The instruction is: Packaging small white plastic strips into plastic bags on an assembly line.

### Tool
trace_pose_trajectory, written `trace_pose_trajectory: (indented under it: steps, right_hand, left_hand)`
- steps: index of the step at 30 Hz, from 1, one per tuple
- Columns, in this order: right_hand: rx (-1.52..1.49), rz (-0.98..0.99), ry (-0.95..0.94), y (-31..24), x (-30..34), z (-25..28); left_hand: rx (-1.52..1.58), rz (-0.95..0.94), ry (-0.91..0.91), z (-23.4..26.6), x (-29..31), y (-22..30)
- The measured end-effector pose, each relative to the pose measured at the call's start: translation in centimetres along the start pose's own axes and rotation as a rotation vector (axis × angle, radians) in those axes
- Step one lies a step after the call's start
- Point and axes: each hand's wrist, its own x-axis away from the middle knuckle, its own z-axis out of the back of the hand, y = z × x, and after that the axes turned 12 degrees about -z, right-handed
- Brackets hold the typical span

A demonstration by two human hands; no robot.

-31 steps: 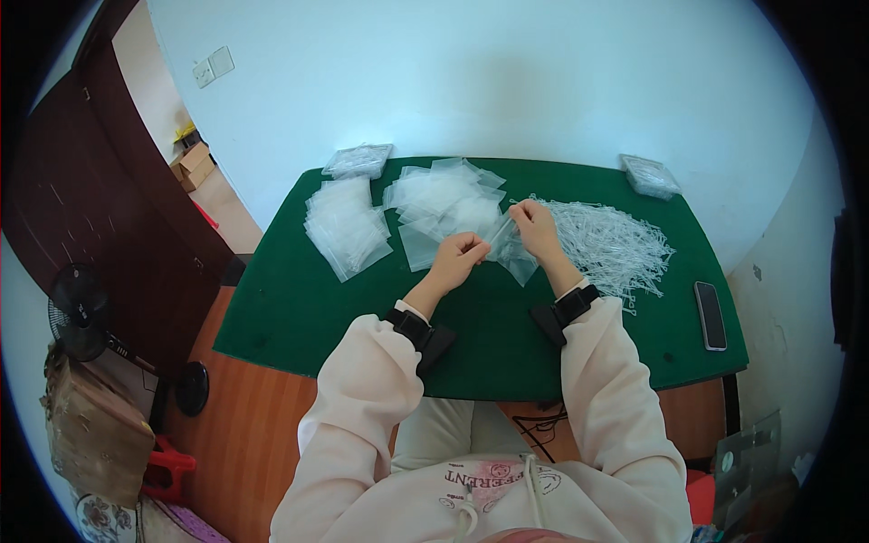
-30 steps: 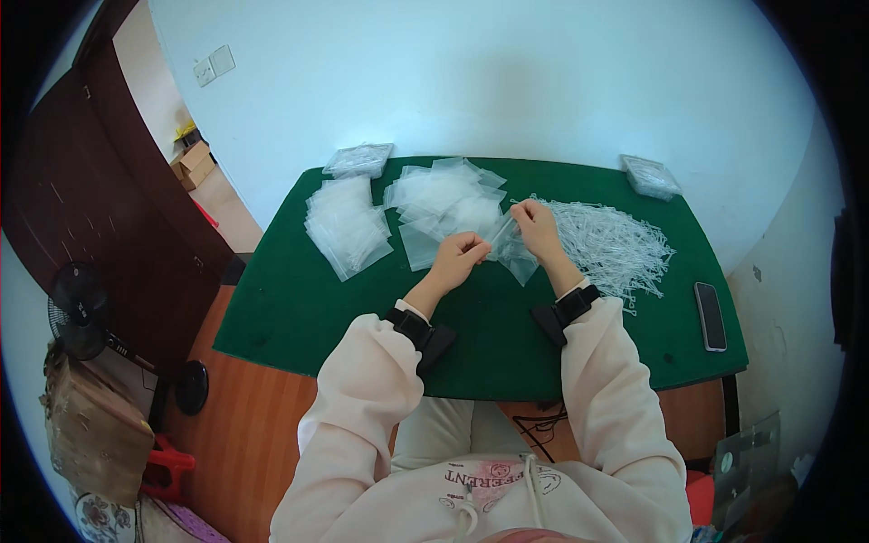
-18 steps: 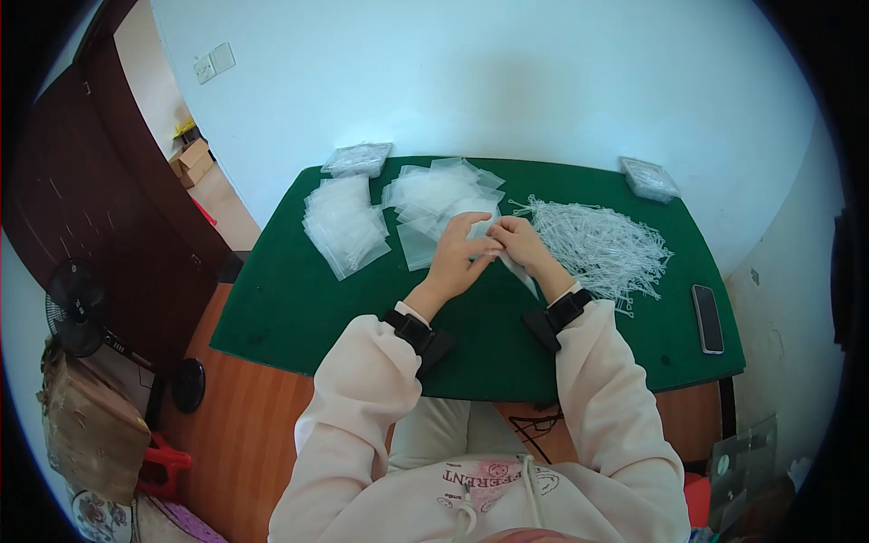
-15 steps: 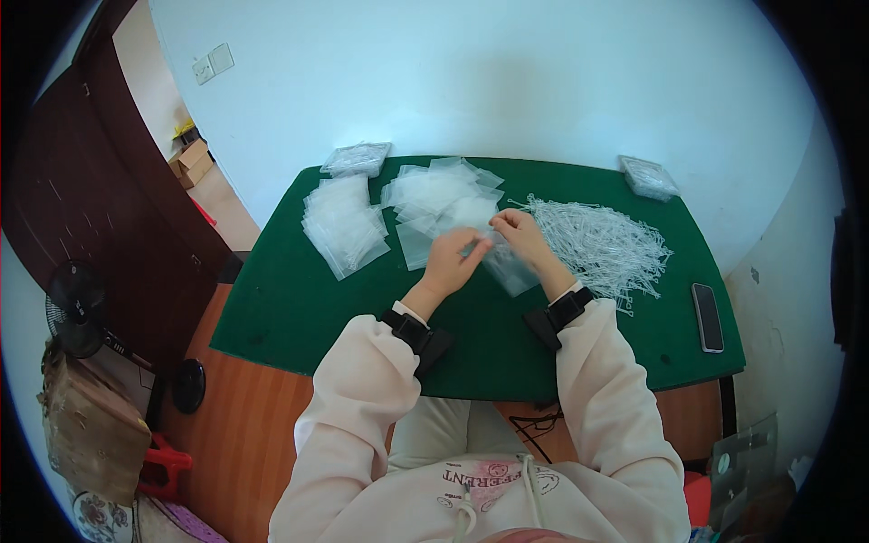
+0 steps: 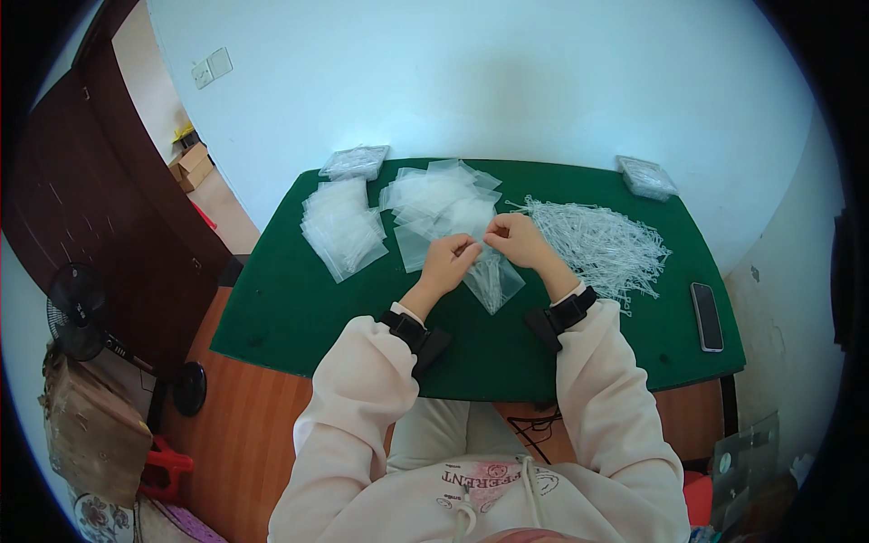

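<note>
Left hand (image 5: 448, 261) and right hand (image 5: 514, 241) were close together above the middle of the table (image 5: 362, 326), each with thumb and fingertips pinched at the upper edge of a clear bag (image 5: 494, 286). The bag slanted down from the fingers toward the person, one corner lowest, with thin clear pieces (image 5: 490, 279) showing through it. Whether its lower part touched the green cloth could not be told.

Just beyond the left hand lay a heap of flat bags (image 5: 442, 197), with a second stack (image 5: 340, 231) to its left. Right of the right hand, a loose pile (image 5: 597, 249) of thin, clear sticks spread out, and a phone (image 5: 707, 317) lay near the right edge. Wrapped packs (image 5: 355, 163) sat at both far corners. Black bands (image 5: 412, 329) circled both wrists.
</note>
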Motion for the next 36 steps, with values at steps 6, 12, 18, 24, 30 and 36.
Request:
trace_pose_trajectory:
  steps: [6, 12, 18, 24, 30, 36]
  right_hand:
    - [0.018, 0.040, -0.038, -0.3, 0.3, -0.3]
    - [-0.001, 0.051, 0.046, -0.1, 0.2, -0.4]
    - [0.032, 0.000, 0.116, 0.2, -0.1, 1.1]
    - [0.333, 0.091, 0.171, 0.2, 0.2, 0.9]
    - [0.356, 0.158, 0.060, 0.1, 0.5, -0.3]
    - [0.307, 0.130, 0.062, 0.2, 0.4, -0.5]
  left_hand:
    - [0.043, -0.037, 0.065, -0.4, -0.1, -0.8]
    - [0.055, -0.011, 0.070, -0.4, -0.1, -1.4]
    - [0.175, 0.084, 0.077, 0.3, -0.2, -2.1]
    - [-0.067, -0.021, 0.059, 0.3, 0.0, -1.8]
    - [-0.262, -0.261, -0.048, 0.1, 0.0, -0.4]
    - [-0.317, -0.237, -0.025, 0.3, -0.1, 0.1]
